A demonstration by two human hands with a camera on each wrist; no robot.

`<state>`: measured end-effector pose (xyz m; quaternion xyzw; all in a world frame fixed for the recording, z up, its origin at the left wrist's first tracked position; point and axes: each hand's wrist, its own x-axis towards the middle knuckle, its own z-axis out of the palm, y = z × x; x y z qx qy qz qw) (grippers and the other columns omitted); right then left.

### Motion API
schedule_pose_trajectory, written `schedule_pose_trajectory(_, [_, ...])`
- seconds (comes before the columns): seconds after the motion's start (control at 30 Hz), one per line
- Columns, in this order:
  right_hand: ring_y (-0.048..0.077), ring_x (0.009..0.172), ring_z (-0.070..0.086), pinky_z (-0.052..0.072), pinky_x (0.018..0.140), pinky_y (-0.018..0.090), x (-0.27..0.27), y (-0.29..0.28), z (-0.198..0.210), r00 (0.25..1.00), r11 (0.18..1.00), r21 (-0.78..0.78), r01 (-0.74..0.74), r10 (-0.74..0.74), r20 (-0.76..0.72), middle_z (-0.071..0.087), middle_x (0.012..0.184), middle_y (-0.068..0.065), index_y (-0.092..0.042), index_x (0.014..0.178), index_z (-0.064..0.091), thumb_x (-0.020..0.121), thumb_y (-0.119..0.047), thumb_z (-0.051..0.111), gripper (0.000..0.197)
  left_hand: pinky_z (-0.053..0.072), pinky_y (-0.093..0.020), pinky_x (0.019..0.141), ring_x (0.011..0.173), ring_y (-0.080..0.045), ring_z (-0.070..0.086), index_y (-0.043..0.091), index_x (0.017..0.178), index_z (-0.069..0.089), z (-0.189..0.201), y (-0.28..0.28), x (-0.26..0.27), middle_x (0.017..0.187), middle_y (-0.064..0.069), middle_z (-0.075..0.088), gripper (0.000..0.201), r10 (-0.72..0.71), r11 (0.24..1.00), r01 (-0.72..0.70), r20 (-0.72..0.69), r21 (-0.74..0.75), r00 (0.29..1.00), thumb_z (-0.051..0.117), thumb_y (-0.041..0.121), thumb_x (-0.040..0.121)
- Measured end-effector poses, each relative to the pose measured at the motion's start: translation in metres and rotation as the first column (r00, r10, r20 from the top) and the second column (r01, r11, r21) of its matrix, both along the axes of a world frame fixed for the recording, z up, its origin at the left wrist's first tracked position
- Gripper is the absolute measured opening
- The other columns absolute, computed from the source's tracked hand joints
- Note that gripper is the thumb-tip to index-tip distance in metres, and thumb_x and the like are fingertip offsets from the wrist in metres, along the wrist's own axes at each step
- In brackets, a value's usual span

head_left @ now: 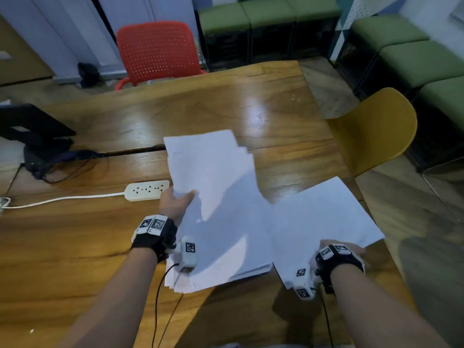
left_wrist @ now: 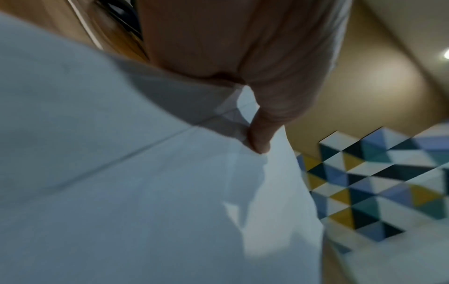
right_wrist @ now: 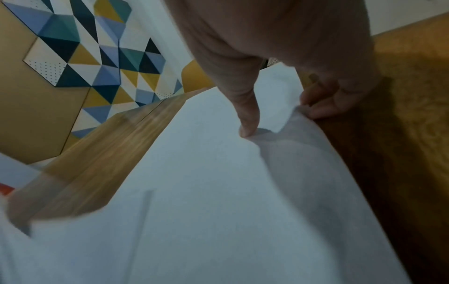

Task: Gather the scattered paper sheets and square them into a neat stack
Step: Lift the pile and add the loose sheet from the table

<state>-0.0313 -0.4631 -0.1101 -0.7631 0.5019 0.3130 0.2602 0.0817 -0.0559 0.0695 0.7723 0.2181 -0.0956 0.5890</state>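
Observation:
White paper sheets lie fanned out on the wooden table. My left hand pinches the left edge of a lifted bunch of sheets; the left wrist view shows my thumb pressed on top of that paper. More sheets lie to the right, near the table's right edge. My right hand pinches their near right edge; in the right wrist view the thumb presses on top of the paper and the fingers curl under the raised edge.
A white power strip with its cord lies left of the papers. A black device with cables sits at the far left. A red chair stands behind the table and a yellow chair on the right.

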Motion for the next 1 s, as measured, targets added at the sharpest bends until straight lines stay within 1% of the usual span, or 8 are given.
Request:
schedule_pose_trajectory(0.07, [0.041, 0.131, 0.042, 0.041, 0.103, 0.056, -0.005, 0.018, 0.033, 0.994, 0.997, 0.035, 0.067, -0.07, 0.088, 0.039, 0.148, 0.017, -0.01, 0.14, 0.037, 0.033, -0.095, 0.052, 0.137, 0.056, -0.05, 0.086, 0.091, -0.031, 0.069, 0.01, 0.111, 0.066, -0.022, 0.012, -0.008, 0.107, -0.012, 0.073, 0.033, 0.02, 0.993, -0.007, -0.119, 0.114, 0.993, 0.07, 0.021, 0.08])
schedule_pose_trajectory(0.1, [0.039, 0.13, 0.044, 0.044, 0.1, 0.054, -0.007, 0.017, 0.035, 0.991, 0.997, 0.059, 0.044, -0.051, 0.127, 0.042, 0.145, 0.015, -0.012, 0.137, 0.042, 0.037, -0.094, 0.055, 0.13, 0.056, -0.049, 0.086, 0.091, -0.031, 0.069, 0.012, 0.114, 0.065, -0.029, 0.016, -0.012, 0.108, -0.009, 0.072, 0.034, 0.034, 0.988, -0.009, -0.159, 0.154, 0.987, 0.068, 0.022, 0.081])
schedule_pose_trajectory(0.17, [0.036, 0.123, 0.05, 0.05, 0.09, 0.049, -0.004, 0.052, 0.106, 0.992, 0.997, 0.046, 0.054, -0.059, 0.113, 0.05, 0.137, 0.012, -0.018, 0.127, 0.055, 0.078, -0.044, 0.066, 0.057, 0.055, -0.048, 0.088, 0.092, -0.032, 0.068, 0.013, 0.115, 0.064, -0.039, 0.024, -0.017, 0.107, -0.01, 0.071, 0.033, 0.056, 0.979, -0.015, -0.198, 0.202, 0.979, 0.066, 0.02, 0.083])
schedule_pose_trajectory(0.33, [0.034, 0.083, 0.061, 0.046, 0.073, 0.034, 0.026, 0.069, 0.142, 0.688, 0.911, 0.211, 0.355, -0.407, 0.601, 0.068, 0.103, 0.022, 0.003, 0.102, 0.064, 0.082, -0.006, 0.061, 0.022, 0.053, -0.046, 0.092, 0.103, -0.034, 0.064, 0.006, 0.121, 0.059, -0.052, 0.034, -0.023, 0.119, -0.015, 0.066, 0.042, 0.066, 0.956, 0.014, -0.263, 0.294, 0.963, 0.068, 0.016, 0.082])
schedule_pose_trajectory(0.53, [0.017, 0.077, 0.06, 0.046, 0.071, 0.03, 0.078, 0.087, 0.21, 0.393, 0.979, 0.121, -0.164, -0.047, 0.918, 0.065, 0.085, 0.004, -0.013, 0.095, 0.059, 0.091, -0.015, 0.059, 0.005, 0.05, -0.04, 0.084, 0.105, -0.036, 0.06, 0.011, 0.131, 0.041, -0.056, 0.032, -0.026, 0.125, -0.015, 0.059, 0.051, 0.045, 0.951, 0.048, -0.291, 0.304, 0.956, 0.062, 0.013, 0.085])
schedule_pose_trajectory(0.7, [0.006, 0.098, 0.068, 0.056, 0.08, 0.021, 0.085, 0.106, 0.263, 0.225, 0.913, 0.229, -0.337, -0.159, 0.961, 0.07, 0.108, -0.007, -0.022, 0.118, 0.059, 0.089, -0.013, 0.065, 0.031, 0.054, -0.047, 0.088, 0.098, -0.032, 0.064, 0.017, 0.124, 0.049, -0.058, 0.028, -0.027, 0.118, -0.011, 0.064, 0.047, -0.052, 0.976, 0.102, -0.251, 0.19, 0.967, 0.059, 0.004, 0.08])
schedule_pose_trajectory(0.8, [0.008, 0.105, 0.066, 0.055, 0.087, 0.025, 0.082, 0.11, 0.261, 0.284, 0.878, 0.342, -0.336, -0.252, 0.925, 0.068, 0.117, -0.003, -0.017, 0.125, 0.055, 0.09, -0.009, 0.062, 0.036, 0.051, -0.039, 0.085, 0.101, -0.03, 0.06, 0.009, 0.129, 0.051, -0.049, 0.016, -0.027, 0.122, -0.013, 0.061, 0.05, -0.127, 0.971, 0.174, -0.258, 0.166, 0.958, 0.063, -0.002, 0.081])
schedule_pose_trajectory(1.0, [0.027, 0.106, 0.063, 0.052, 0.092, 0.05, 0.058, 0.101, 0.161, 0.639, 0.961, 0.223, -0.163, -0.069, 0.766, 0.066, 0.114, 0.007, -0.014, 0.119, 0.058, 0.082, -0.016, 0.067, 0.038, 0.045, -0.025, 0.061, 0.092, -0.026, 0.059, 0.004, 0.119, 0.053, -0.052, 0.006, -0.036, 0.111, -0.011, 0.062, 0.039, -0.159, 0.962, 0.227, -0.365, 0.15, 0.917, 0.068, 0.011, 0.084])
